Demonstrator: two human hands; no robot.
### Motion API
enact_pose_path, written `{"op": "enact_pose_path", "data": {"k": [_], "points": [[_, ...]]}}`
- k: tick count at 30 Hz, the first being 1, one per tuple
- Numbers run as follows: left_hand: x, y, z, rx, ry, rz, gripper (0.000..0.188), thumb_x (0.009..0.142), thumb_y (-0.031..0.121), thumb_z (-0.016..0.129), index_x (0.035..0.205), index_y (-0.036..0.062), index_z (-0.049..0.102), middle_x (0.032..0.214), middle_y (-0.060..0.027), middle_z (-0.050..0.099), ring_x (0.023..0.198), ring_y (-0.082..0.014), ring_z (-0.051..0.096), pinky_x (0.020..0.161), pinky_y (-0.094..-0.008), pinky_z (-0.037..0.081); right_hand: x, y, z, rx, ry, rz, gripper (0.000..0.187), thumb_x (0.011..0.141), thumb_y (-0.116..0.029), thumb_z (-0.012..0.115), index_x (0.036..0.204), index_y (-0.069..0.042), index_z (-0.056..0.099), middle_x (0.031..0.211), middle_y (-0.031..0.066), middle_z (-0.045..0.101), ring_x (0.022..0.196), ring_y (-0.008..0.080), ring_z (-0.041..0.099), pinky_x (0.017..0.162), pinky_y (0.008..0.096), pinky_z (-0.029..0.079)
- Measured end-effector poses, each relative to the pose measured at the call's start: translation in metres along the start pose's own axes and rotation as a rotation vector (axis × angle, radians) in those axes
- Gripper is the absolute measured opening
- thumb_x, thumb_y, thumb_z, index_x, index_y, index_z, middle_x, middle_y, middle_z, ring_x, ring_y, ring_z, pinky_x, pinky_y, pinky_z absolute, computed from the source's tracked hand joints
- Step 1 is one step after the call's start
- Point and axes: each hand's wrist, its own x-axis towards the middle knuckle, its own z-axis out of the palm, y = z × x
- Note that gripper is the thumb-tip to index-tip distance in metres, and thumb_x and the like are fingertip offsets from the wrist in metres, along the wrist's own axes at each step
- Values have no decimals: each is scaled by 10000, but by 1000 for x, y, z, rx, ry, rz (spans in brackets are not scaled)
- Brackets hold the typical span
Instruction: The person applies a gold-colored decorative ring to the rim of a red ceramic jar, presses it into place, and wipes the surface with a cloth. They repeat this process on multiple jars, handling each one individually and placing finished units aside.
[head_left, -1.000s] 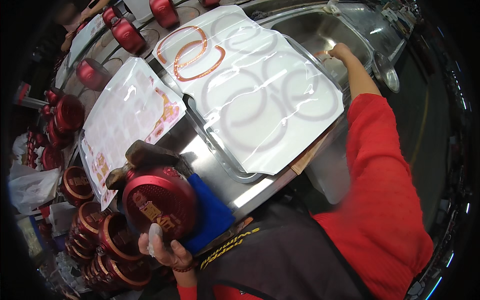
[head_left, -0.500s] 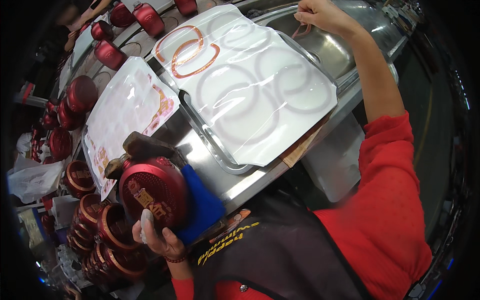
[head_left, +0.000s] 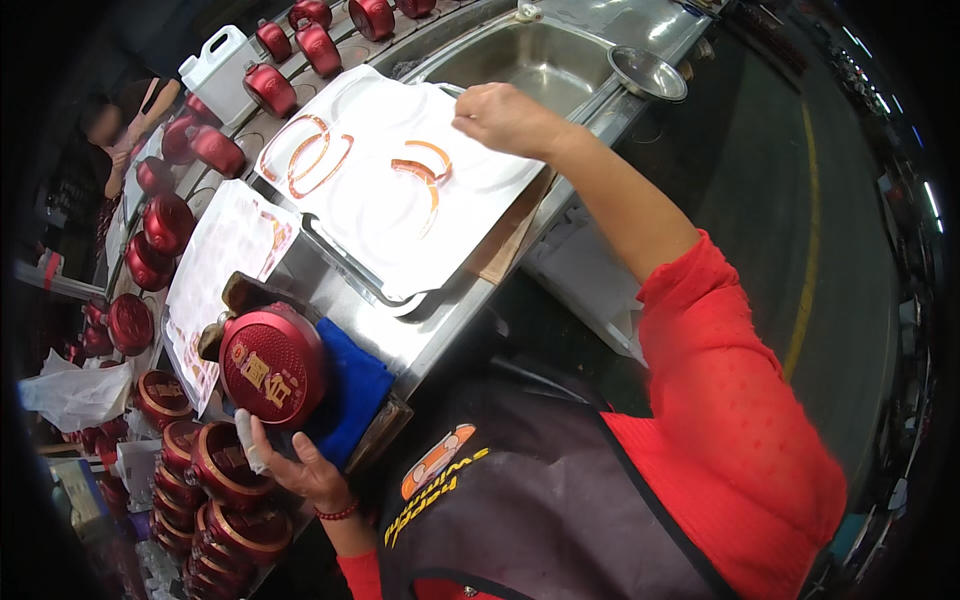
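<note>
My right hand (head_left: 505, 120) is over the far right edge of a glossy white sheet (head_left: 375, 215) on a metal tray (head_left: 345, 262). Its fingers are closed; what they hold, if anything, is hidden. Curved orange-red decal strips (head_left: 428, 170) lie on the sheet near this hand, and other curved strips (head_left: 305, 160) lie farther left. My left hand (head_left: 305, 475), fingers apart and some tips wrapped in white, is at the lower edge of a round dark red bottle (head_left: 272, 365) with gold markings. The bottle rests against a dark brown block (head_left: 262, 292) beside a blue cloth (head_left: 350, 390).
A second decal sheet (head_left: 215, 270) lies left of the tray. Several red bottles (head_left: 168, 222) line the far left, with stacked ones (head_left: 232, 460) near my left hand. Behind are a sink (head_left: 540, 60), a metal bowl (head_left: 648, 75), a white jug (head_left: 222, 75) and another person (head_left: 125, 140).
My right hand has come from over the sink back to the sheet. The orange strip it held has left view in the hand, and new strips now lie on the sheet. My view has shifted.
</note>
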Motion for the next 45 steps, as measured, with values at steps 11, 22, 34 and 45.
{"op": "enact_pose_path", "data": {"k": [11,22,34,45], "points": [[-83,-57,-17,154,-53,-800,544,1142,189,311,1568,-138,223,1645,-268,257,1494,-319,323,1245,-406,255,53,317,-44,342,-15,863,433,970,-350,631,1355,-150,636,1066,1,703,979,144,607,618,378,489],[-168,-86,-128,354,-394,-919,535,1103,115,356,1561,-133,235,1618,-284,290,1454,-335,366,1229,-418,278,167,465,72,670,117,1024,305,951,-444,676,871,-149,669,651,-22,568,528,127,499,502,364,402],[-146,-81,-142,250,-587,-952,542,1060,35,405,1552,-128,249,1588,-302,326,1410,-352,413,1211,-432,304,176,487,89,298,237,942,418,887,-436,711,967,-27,742,783,131,700,721,318,673,672,457,537],[-157,-88,-138,238,-506,-961,552,1041,-15,409,1556,-120,242,1577,-298,346,1390,-357,435,1203,-444,317,183,425,62,-297,103,1025,509,867,-467,711,1165,-56,742,1198,241,711,1145,410,676,988,488,537]]}}
